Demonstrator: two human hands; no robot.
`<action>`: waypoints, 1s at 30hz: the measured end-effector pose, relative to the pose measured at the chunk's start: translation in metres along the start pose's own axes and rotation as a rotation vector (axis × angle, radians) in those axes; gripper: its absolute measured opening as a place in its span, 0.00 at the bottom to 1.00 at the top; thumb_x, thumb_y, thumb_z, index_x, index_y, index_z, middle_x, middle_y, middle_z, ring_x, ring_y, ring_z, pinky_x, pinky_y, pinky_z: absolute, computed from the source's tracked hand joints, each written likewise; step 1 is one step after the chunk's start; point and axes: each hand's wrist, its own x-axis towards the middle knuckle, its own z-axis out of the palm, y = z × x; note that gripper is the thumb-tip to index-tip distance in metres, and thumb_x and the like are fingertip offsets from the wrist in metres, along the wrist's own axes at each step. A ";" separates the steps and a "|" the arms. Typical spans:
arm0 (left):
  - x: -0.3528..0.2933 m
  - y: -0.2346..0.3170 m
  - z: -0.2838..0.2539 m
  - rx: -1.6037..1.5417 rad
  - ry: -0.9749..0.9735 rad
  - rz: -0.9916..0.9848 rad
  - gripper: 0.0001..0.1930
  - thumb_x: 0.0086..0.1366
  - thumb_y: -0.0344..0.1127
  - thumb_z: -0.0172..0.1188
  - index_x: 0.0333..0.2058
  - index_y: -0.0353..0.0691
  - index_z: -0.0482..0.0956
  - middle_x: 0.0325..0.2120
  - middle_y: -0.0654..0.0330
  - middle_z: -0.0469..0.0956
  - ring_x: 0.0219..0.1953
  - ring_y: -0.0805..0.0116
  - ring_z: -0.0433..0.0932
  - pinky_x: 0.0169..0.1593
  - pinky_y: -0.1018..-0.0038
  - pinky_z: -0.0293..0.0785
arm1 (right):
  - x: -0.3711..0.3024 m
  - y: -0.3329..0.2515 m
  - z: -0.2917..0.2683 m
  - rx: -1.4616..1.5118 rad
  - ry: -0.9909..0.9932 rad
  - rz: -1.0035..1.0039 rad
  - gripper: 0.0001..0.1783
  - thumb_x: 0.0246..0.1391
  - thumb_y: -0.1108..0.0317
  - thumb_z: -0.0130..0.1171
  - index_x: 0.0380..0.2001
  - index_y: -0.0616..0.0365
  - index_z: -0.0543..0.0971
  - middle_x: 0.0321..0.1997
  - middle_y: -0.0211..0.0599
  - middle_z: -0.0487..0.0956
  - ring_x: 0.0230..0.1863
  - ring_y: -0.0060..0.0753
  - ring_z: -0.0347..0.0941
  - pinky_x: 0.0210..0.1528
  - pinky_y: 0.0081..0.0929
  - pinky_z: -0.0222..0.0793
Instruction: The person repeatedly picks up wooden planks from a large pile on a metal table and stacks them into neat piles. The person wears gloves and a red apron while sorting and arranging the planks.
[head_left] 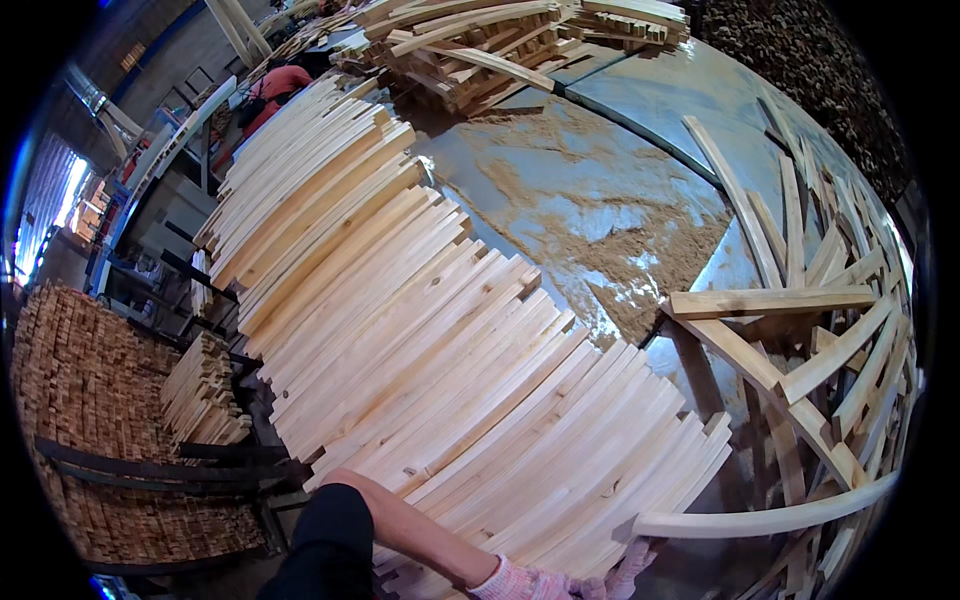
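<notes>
My left arm reaches in from the lower left, its dark sleeve pushed up to the elbow. My left hand (555,584), in a pinkish knit glove, is at the lower edge, partly cut off. Its fingers curl up against the left end of a pale wooden strip (765,522), which they seem to grip. That strip stretches right over the pile of loose wood. Under the forearm lies a broad row of pale wooden strips (450,360), side by side with uneven ends. My right hand is not visible.
A metal table (640,90) strewn with sawdust (640,240) lies beyond the row. Loose strips (770,300) are heaped crosswise at right. More wood is stacked (480,50) at the far end. Dense stacks (90,400) stand at left beside dark metal bars (160,470).
</notes>
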 end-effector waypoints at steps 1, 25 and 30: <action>-0.006 0.000 -0.002 0.006 -0.010 -0.010 0.25 0.62 0.55 0.58 0.49 0.43 0.71 0.52 0.52 0.72 0.59 0.55 0.71 0.63 0.57 0.67 | 0.001 0.000 0.005 0.003 -0.022 0.028 0.33 0.53 0.64 0.63 0.60 0.67 0.71 0.60 0.47 0.73 0.58 0.40 0.70 0.60 0.36 0.67; -0.173 0.005 -0.050 -0.012 -0.226 -0.392 0.16 0.69 0.50 0.51 0.44 0.48 0.81 0.47 0.57 0.82 0.49 0.53 0.81 0.53 0.54 0.76 | 0.021 0.031 0.176 0.303 -0.401 0.414 0.28 0.52 0.52 0.66 0.47 0.66 0.79 0.42 0.42 0.81 0.38 0.33 0.76 0.40 0.32 0.74; -0.159 0.036 -0.075 0.301 -0.030 -0.429 0.21 0.63 0.53 0.57 0.51 0.53 0.82 0.51 0.59 0.80 0.57 0.53 0.74 0.65 0.51 0.62 | 0.028 -0.098 0.131 -0.472 0.063 -0.697 0.28 0.60 0.59 0.61 0.59 0.67 0.76 0.62 0.59 0.75 0.67 0.55 0.68 0.69 0.40 0.62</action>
